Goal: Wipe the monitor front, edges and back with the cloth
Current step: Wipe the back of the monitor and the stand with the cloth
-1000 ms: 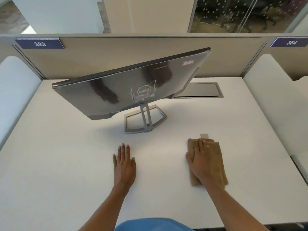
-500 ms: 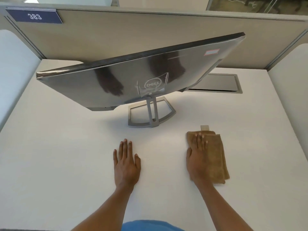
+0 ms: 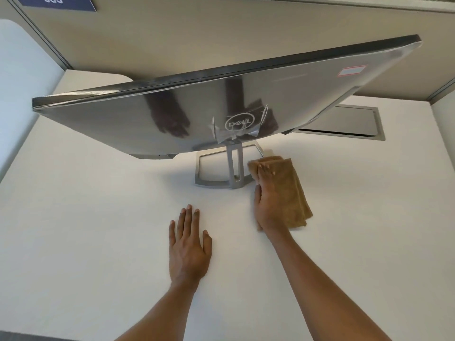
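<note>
A silver Dell monitor (image 3: 295,99) stands on its stand (image 3: 235,168) with its glossy back facing me, tilted, and both my hands mirrored in it. A folded brown cloth (image 3: 293,193) lies on the white desk (image 3: 98,217), just right of the stand's base. My right hand (image 3: 268,205) is on the cloth's left half, fingers curled over its far edge and gripping it. My left hand (image 3: 188,247) lies flat on the desk, fingers straight, in front of the stand and apart from it.
A grey cable hatch (image 3: 344,124) is set into the desk behind the monitor at the right. A beige partition (image 3: 221,33) closes the back, and white side dividers (image 3: 22,70) flank the desk. A red-bordered sticker (image 3: 352,71) sits on the monitor's back.
My right hand has slid forward with the cloth toward the stand and its fingers have curled over the cloth's edge. My head has moved closer. The left hand stays flat.
</note>
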`<state>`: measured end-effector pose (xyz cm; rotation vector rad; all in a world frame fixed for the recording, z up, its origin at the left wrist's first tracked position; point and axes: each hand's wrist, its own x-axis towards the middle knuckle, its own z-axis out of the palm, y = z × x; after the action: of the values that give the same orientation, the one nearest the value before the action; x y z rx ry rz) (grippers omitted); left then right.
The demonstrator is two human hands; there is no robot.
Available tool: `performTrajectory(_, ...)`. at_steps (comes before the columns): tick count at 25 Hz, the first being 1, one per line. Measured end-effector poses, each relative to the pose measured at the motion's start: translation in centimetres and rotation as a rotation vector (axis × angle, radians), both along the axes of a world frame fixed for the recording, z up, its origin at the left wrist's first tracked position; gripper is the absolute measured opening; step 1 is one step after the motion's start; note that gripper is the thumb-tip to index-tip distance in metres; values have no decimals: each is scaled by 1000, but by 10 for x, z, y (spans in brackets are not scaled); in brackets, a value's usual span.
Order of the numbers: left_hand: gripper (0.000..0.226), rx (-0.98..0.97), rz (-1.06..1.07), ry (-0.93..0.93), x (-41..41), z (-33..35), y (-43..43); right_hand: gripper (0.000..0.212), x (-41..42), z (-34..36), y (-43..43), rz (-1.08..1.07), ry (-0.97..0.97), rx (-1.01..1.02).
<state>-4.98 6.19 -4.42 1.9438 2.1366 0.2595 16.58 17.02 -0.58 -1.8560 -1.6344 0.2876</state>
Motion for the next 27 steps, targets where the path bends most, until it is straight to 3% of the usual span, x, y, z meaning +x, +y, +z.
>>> performTrajectory(5, 64, -16, 4, 5, 1, 0, 1, 62, 25, -24, 11, 446, -322, -108)
performTrajectory(8, 64, -21, 4, 8, 0, 1, 2, 69, 51, -25, 26, 441, -464, -128)
performTrajectory(11, 64, -34, 6, 9, 0, 2, 2, 68, 49, -24, 31, 322, -377, -168)
performTrajectory(16, 65, -46, 15, -4, 1, 6, 1, 65, 47, -30, 24, 608, -468, -109)
performTrajectory(20, 65, -47, 16, -2, 2, 5, 1, 66, 70, -25, 44, 391, -387, -199)
performTrajectory(24, 65, -22, 15, -8, 2, 3, 1, 62, 67, -17, 84, 558, -421, -300)
performTrajectory(27, 65, -14, 13, -6, 2, 3, 1, 56, 64, -5, 106, 479, -183, -314)
